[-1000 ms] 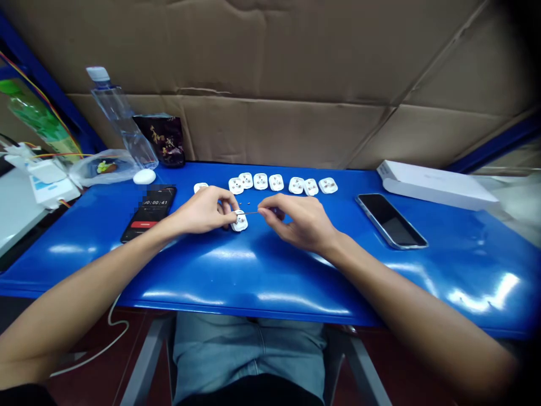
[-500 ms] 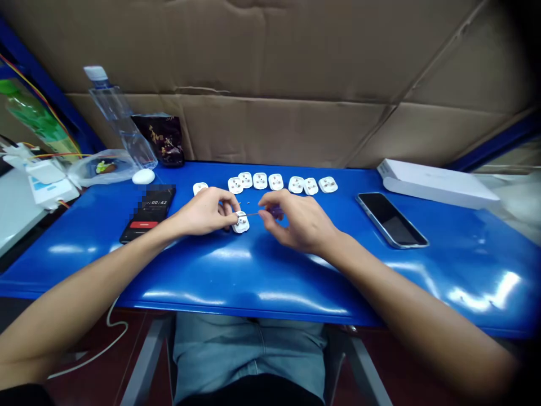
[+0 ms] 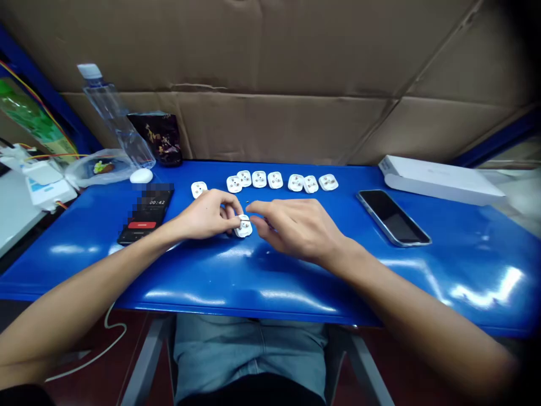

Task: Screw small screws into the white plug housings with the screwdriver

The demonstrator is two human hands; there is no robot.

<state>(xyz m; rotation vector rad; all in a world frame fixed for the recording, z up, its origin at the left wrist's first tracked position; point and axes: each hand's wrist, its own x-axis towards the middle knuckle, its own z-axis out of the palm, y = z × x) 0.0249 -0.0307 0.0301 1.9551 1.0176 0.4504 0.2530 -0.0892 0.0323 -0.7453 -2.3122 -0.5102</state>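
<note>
My left hand (image 3: 210,214) is closed on a white plug piece (image 3: 244,226), a rounded square with small metal parts on its face, and holds it just above or on the blue table. My right hand (image 3: 291,225) is closed on a screwdriver, its handle hidden by the fingers. The thin dark screwdriver shaft (image 3: 245,220) runs across the top of the plug piece toward my left fingertips. Beyond my hands lies a tiny screw-like bit (image 3: 247,201). Several similar white plug pieces (image 3: 259,179) form a loose row behind, with one plug piece (image 3: 199,189) off to the left.
On the blue table (image 3: 203,282), a phone (image 3: 147,211) with a running timer lies left and another phone (image 3: 394,217) right. A white box (image 3: 442,179) is behind it. A water bottle (image 3: 118,121), dark packet (image 3: 163,138) and white round object (image 3: 141,176) stand back left, before cardboard.
My right hand has moved left, closer to the plug piece, and its fingers have stretched forward over the screwdriver handle. My left hand keeps its hold with little movement.
</note>
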